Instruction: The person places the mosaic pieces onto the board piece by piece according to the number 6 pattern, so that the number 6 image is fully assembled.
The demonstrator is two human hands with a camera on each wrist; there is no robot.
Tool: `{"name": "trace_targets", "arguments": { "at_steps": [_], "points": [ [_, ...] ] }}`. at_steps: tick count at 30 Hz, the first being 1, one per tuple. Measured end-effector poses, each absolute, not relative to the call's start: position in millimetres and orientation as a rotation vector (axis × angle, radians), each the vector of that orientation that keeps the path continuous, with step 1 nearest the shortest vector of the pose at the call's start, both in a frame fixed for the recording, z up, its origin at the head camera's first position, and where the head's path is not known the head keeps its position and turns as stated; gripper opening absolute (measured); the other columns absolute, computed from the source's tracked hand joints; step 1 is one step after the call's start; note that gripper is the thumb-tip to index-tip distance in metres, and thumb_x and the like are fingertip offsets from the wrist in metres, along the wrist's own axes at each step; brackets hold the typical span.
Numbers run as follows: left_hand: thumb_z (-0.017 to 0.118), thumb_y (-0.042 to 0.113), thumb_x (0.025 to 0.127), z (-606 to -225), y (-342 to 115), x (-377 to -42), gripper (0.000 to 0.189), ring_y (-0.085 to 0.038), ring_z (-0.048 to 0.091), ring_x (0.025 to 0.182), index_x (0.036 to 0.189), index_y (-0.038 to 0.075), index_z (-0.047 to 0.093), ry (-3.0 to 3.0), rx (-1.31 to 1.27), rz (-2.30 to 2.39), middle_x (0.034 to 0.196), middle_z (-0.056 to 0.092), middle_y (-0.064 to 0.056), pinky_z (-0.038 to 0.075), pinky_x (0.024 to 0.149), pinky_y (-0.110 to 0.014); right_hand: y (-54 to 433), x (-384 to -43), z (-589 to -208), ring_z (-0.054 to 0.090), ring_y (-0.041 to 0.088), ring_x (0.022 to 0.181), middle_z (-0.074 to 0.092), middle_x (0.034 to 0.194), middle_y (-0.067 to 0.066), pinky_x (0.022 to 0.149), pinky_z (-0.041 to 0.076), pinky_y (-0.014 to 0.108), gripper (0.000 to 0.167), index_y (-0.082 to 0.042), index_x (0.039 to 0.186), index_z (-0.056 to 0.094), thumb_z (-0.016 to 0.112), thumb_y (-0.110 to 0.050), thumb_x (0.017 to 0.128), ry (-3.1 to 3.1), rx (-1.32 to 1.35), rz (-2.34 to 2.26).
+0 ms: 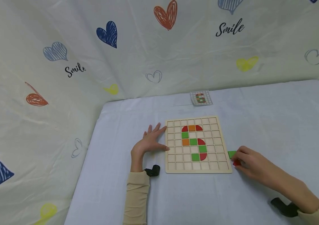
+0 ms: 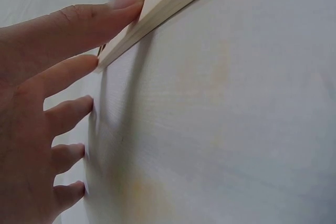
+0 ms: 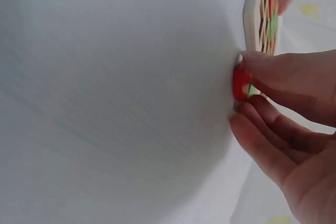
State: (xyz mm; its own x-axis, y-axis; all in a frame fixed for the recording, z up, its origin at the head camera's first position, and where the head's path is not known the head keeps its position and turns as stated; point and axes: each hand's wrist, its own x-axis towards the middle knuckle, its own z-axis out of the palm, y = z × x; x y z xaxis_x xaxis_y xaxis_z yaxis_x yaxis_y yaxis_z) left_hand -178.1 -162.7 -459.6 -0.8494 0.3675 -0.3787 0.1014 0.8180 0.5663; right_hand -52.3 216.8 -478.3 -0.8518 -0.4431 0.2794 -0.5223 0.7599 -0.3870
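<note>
A wooden grid board (image 1: 173,167) lies on the table, with red quarter-round tiles (image 1: 199,128), orange square tiles (image 1: 191,128) and green square tiles (image 1: 195,157) set in its cells. At its left edge, my left hand (image 1: 147,144) has its fingers spread, with the thumb and index fingertip touching the rim. My right hand (image 1: 251,162) is beside the lower right edge, pinching a red tile (image 3: 240,83) between thumb and fingers close to the cloth. Just beyond those fingers lies a loose green tile (image 1: 231,154), partly covered by the hand.
Behind the board, a small printed card (image 1: 193,101) shows a coloured pattern on a grid. White cloth (image 1: 182,197) covers the table. A curtain (image 1: 137,47) with hearts and lettering hangs along the back and left. Black wrist devices (image 1: 284,207) are worn at both wrists.
</note>
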Motion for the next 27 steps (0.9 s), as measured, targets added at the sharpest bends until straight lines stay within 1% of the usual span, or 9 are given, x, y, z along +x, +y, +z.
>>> {"name": "trace_targets", "arguments": {
  "at_steps": [2, 5, 8, 10, 14, 18, 21, 25, 27],
  "points": [
    [0.085, 0.035, 0.083, -459.4, -162.9, -178.2, 0.096, -0.035, -0.012, 0.16, 0.163, 0.026, 0.032, 2.517, 0.349, 0.749, 0.174, 0.009, -0.003, -0.002, 0.128, -0.058, 217.8, -52.4, -479.5, 0.057, 0.009, 0.073, 0.059, 0.089, -0.002, 0.059, 0.054, 0.022, 0.039, -0.008, 0.084, 0.073, 0.092, 0.012, 0.057, -2.746, 0.806, 0.709],
    [0.085, 0.035, 0.083, -459.0, -163.2, -178.2, 0.096, -0.035, -0.012, 0.16, 0.163, 0.026, 0.032, 2.513, 0.352, 0.747, 0.174, 0.008, -0.003, -0.003, 0.128, -0.058, 218.9, -52.5, -479.8, 0.058, 0.01, 0.073, 0.059, 0.09, 0.0, 0.06, 0.056, 0.022, 0.041, -0.005, 0.085, 0.074, 0.092, 0.015, 0.055, -2.745, 0.855, 0.721],
    [0.085, 0.035, 0.083, -458.5, -163.7, -177.6, 0.096, -0.035, -0.012, 0.16, 0.163, 0.025, 0.032, 2.512, 0.353, 0.747, 0.174, 0.008, -0.003, -0.002, 0.128, -0.058, 220.0, -52.9, -479.2, 0.058, 0.008, 0.075, 0.061, 0.092, 0.0, 0.062, 0.057, 0.022, 0.042, -0.005, 0.087, 0.074, 0.093, 0.014, 0.055, -2.771, 0.882, 0.72],
    [0.085, 0.034, 0.083, -458.2, -164.1, -177.1, 0.096, -0.036, -0.012, 0.16, 0.163, 0.025, 0.032, 2.51, 0.351, 0.752, 0.174, 0.009, -0.004, -0.002, 0.128, -0.059, 221.0, -54.0, -479.4, 0.056, 0.006, 0.074, 0.061, 0.092, 0.0, 0.061, 0.057, 0.021, 0.043, -0.005, 0.087, 0.074, 0.093, 0.014, 0.054, -2.767, 0.898, 0.727],
    [0.085, 0.034, 0.084, -458.7, -164.3, -177.4, 0.096, -0.035, -0.012, 0.16, 0.163, 0.026, 0.032, 2.505, 0.351, 0.761, 0.174, 0.008, -0.003, -0.003, 0.128, -0.058, 222.8, -56.3, -481.2, 0.052, 0.005, 0.072, 0.061, 0.089, -0.001, 0.059, 0.056, 0.021, 0.041, -0.007, 0.085, 0.072, 0.096, 0.007, 0.054, -2.785, 0.873, 0.722],
    [0.085, 0.033, 0.084, -459.0, -163.5, -177.9, 0.095, -0.035, -0.012, 0.16, 0.163, 0.026, 0.032, 2.51, 0.35, 0.754, 0.174, 0.009, -0.003, -0.002, 0.128, -0.058, 224.3, -57.5, -477.9, 0.052, 0.006, 0.075, 0.059, 0.088, -0.004, 0.062, 0.056, 0.023, 0.036, -0.009, 0.086, 0.07, 0.096, -0.002, 0.062, -2.913, 0.781, 0.697],
    [0.085, 0.033, 0.084, -458.4, -163.3, -177.8, 0.096, -0.036, -0.012, 0.16, 0.163, 0.025, 0.032, 2.511, 0.348, 0.754, 0.174, 0.009, -0.003, -0.002, 0.128, -0.058, 224.9, -57.5, -473.5, 0.051, 0.005, 0.076, 0.058, 0.087, -0.007, 0.064, 0.055, 0.024, 0.033, -0.012, 0.086, 0.067, 0.093, -0.003, 0.068, -3.017, 0.713, 0.726],
    [0.085, 0.033, 0.084, -458.0, -163.4, -177.7, 0.096, -0.036, -0.012, 0.16, 0.163, 0.025, 0.032, 2.509, 0.349, 0.756, 0.174, 0.009, -0.003, -0.003, 0.128, -0.058, 225.5, -57.6, -473.0, 0.049, 0.001, 0.074, 0.06, 0.085, -0.011, 0.063, 0.053, 0.023, 0.034, -0.014, 0.087, 0.065, 0.092, -0.003, 0.069, -3.053, 0.682, 0.807],
    [0.085, 0.034, 0.084, -458.0, -163.4, -177.9, 0.096, -0.036, -0.012, 0.16, 0.163, 0.025, 0.032, 2.51, 0.353, 0.754, 0.174, 0.009, -0.004, -0.002, 0.129, -0.057, 226.1, -57.7, -473.8, 0.051, -0.001, 0.073, 0.065, 0.086, -0.011, 0.063, 0.054, 0.021, 0.033, -0.013, 0.09, 0.068, 0.092, -0.003, 0.069, -3.03, 0.707, 0.845]
  ]
}}
